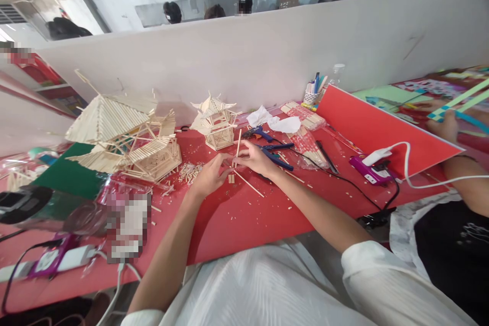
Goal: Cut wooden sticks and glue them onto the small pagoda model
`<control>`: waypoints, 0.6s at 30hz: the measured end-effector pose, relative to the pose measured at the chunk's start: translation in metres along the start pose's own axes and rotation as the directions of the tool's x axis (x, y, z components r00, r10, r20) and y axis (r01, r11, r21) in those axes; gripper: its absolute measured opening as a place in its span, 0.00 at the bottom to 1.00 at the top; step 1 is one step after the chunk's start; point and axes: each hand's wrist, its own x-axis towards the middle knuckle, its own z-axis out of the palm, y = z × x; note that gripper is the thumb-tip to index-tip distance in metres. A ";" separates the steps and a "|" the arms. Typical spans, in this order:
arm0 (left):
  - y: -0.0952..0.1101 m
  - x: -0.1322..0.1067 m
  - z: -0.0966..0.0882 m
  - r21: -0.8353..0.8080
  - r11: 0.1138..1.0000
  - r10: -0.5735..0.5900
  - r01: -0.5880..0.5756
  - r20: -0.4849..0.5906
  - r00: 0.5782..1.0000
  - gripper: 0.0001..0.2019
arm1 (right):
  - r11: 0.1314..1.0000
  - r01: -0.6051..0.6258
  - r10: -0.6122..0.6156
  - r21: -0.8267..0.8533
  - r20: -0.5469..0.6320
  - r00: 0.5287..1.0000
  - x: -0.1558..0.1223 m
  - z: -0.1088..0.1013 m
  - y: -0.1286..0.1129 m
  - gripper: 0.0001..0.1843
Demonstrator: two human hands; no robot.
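Between the fingertips of my right hand (255, 159) a thin wooden stick (239, 142) stands nearly upright. My left hand (211, 175) is closed in a pinch beside the stick's lower end; what its fingertips grip is too small to tell. Just below the hands lie a few short cut stick pieces (231, 179) and one long loose stick (249, 184). Beyond them stands a small pavilion model (219, 125) built of sticks. Farther left is a larger stick pavilion (126, 135). Blue-handled pliers (280, 155) and a blue glue gun (260, 133) rest behind my right hand.
Cut stick scraps (189, 173) lie left of my hands. Bagged sticks (307, 145), crumpled tissue (273, 121) and a purple power strip (370, 169) with cables are rightward. A red board (382, 127) leans before another person's arm (464, 178). A clear bottle (57, 211) lies left.
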 end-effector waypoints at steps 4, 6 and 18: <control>0.000 0.000 0.001 0.020 1.000 -0.002 0.002 0.005 1.000 0.14 | 0.999 0.002 -0.003 0.053 0.008 1.000 -0.002 0.004 -0.004 0.28; -0.001 0.000 0.001 0.022 1.000 0.008 -0.008 -0.002 1.000 0.15 | 0.996 0.021 -0.021 0.084 0.001 1.000 -0.002 0.004 -0.003 0.27; 0.002 0.000 0.002 0.108 0.977 0.199 -0.185 -0.136 0.970 0.04 | 0.958 0.092 -0.066 0.270 -0.102 0.993 0.000 0.007 -0.001 0.26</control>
